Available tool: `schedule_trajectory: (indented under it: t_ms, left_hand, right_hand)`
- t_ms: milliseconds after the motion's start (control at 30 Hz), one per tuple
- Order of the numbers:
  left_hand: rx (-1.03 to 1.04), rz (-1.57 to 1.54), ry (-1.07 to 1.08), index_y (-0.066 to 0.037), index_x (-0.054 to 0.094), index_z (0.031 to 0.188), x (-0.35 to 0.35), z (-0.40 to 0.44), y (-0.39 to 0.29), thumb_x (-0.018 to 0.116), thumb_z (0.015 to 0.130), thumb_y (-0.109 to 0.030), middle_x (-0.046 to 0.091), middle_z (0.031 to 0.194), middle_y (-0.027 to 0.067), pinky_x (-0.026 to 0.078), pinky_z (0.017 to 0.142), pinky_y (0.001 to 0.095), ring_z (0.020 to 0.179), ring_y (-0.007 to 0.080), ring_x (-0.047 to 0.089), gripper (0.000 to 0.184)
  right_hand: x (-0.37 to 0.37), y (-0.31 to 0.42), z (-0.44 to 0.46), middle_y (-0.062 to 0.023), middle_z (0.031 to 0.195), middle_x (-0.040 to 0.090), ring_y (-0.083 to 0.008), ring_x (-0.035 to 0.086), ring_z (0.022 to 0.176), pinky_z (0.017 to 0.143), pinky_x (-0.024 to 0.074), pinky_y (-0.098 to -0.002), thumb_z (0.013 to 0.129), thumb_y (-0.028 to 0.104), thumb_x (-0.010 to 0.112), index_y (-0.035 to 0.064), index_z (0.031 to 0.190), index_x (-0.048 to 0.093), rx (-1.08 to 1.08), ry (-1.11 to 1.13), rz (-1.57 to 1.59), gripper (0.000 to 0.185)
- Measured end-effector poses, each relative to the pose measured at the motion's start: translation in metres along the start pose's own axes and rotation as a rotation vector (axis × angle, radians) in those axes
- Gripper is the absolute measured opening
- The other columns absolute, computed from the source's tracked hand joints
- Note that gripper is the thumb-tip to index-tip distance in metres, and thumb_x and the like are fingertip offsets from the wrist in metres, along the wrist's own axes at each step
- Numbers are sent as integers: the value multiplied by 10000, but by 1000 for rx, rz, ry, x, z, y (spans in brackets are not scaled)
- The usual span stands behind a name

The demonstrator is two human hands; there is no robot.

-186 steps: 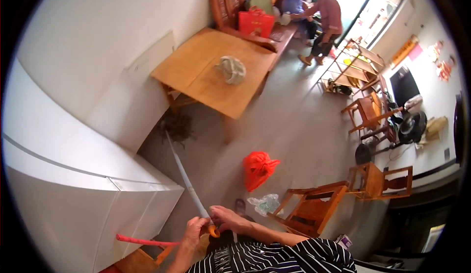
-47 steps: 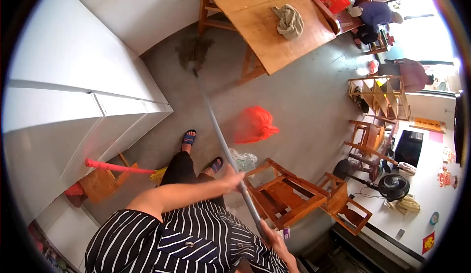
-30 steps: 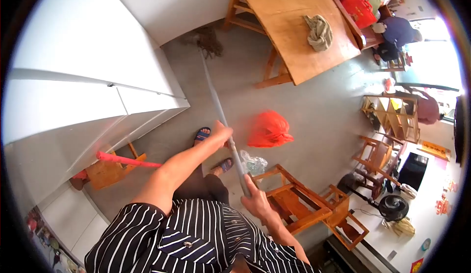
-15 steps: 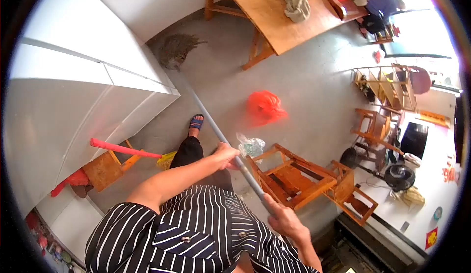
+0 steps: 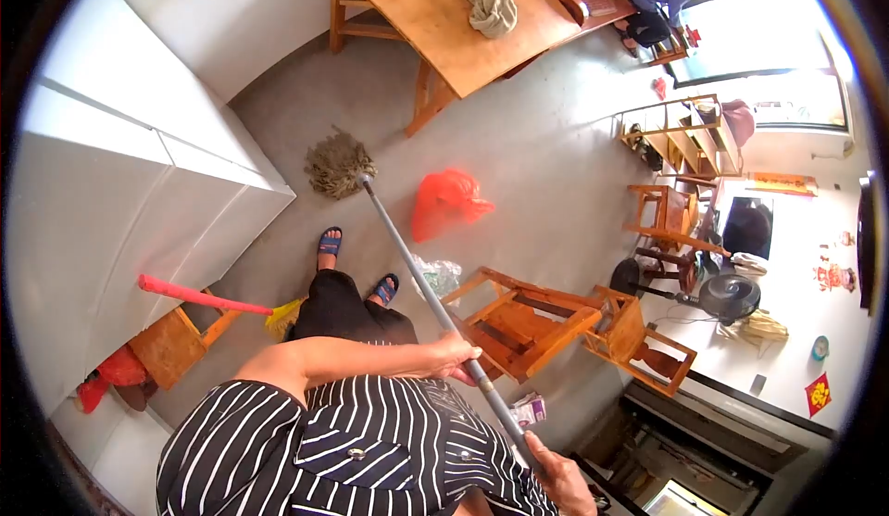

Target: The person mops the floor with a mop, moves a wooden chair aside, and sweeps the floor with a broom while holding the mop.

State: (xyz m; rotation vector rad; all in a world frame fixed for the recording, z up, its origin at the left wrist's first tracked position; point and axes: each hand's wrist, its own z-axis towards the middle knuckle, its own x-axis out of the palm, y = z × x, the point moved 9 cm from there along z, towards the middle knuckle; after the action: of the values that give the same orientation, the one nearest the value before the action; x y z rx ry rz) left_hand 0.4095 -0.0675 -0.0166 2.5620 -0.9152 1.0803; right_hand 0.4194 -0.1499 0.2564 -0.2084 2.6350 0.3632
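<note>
Floor: smooth, grey and bare-looking (image 5: 546, 159), spreading across the middle of the frame.
Cabinet: white and tall (image 5: 120, 210), filling the left side.
Table: wooden (image 5: 398, 16), at top centre, with a crumpled cloth (image 5: 491, 8) on it.
Mop: its grey pole (image 5: 407, 255) slants from left of upper centre down to lower right of centre. Likely light along the pole and heavier at the far end, more so if wet.
Chair: wooden (image 5: 528, 331), just right of the pole, near the lower centre.
Mop head: brown, shaggy strands (image 5: 338, 164) splayed on the floor, left of upper centre. They look soft and limp, so the stiff pole is the part to hold, with hands spaced apart for leverage. Smooth, it could slip if damp; wetness cannot be told.
Red bag: thin plastic (image 5: 446, 203), bulging, right of the mop head and apart from it.
Clear bag: crumpled plastic (image 5: 437, 277), partly behind the pole; whether they touch is unclear.
Left hand: closed round the pole (image 5: 451, 357), below centre.
Right hand: wrapped round the pole near its upper end (image 5: 562, 481), at lower right of centre.
</note>
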Motion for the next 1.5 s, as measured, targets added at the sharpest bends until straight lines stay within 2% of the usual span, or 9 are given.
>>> schedule_trajectory:
  t_ms: [33,267,367,500,700,933,1000,1200,1500]
  left_hand:
    - [24,25,-50,163,378,994,-8,-4,-4,523,872,-63,558,845,224,572,600,514,695,358,629,295]
    - [225,225,-280,50,305,1047,-126,53,-60,636,750,-67,531,795,176,542,417,485,617,330,626,459]
    - [318,186,-388,55,462,764,-165,21,-144,582,678,-18,542,605,176,515,391,516,500,317,590,165]
    - [364,248,-536,98,458,815,-230,40,-218,577,699,-9,544,627,202,520,433,553,522,361,602,198]
    - [307,246,-452,-45,296,963,-192,49,-145,597,746,-26,488,799,146,514,411,534,579,295,588,371]
    - [146,51,-219,29,243,1136,-78,-3,-18,578,822,-60,464,923,184,558,531,534,707,320,608,468]
    - [83,54,-110,37,-2,1262,-63,-4,-15,540,840,-52,423,1043,247,576,573,491,741,336,620,693]
    - [298,79,-233,95,348,1007,-87,-33,-84,597,800,-57,528,793,192,563,454,482,609,317,618,358]
    - [366,398,-470,63,463,804,-227,5,-265,629,716,-95,568,659,182,535,413,481,545,311,621,246]
  right_hand:
    - [-4,18,0,-226,902,602,-343,623,822,712,484,-354,751,89,661,128,1326,404,-131,-44,-64,632]
    - [73,8,95,-169,1061,590,-262,569,984,848,422,-334,861,111,499,212,1385,333,-212,3,274,559]
    - [99,45,175,-246,983,578,-388,571,922,781,441,-400,859,156,513,193,1408,228,-445,-116,53,619]
    - [105,110,246,-309,937,566,-437,571,902,774,449,-436,786,110,563,69,1378,259,-391,-107,116,667]
    - [100,59,193,-333,905,556,-471,560,823,726,439,-500,717,37,509,78,1389,215,-452,-58,46,734]
    - [53,0,50,-233,995,595,-349,609,894,780,457,-347,739,-47,550,153,1390,293,-165,146,88,728]
    - [43,4,43,-219,1052,595,-290,615,945,811,449,-301,761,-18,582,148,1378,322,-70,140,277,690]
    - [42,38,72,-107,1364,418,-142,418,1207,969,343,-248,771,8,598,89,1382,314,17,213,361,678]
    - [78,135,254,-214,986,610,-248,599,856,759,462,-334,811,207,585,134,1365,344,-137,-19,466,608]
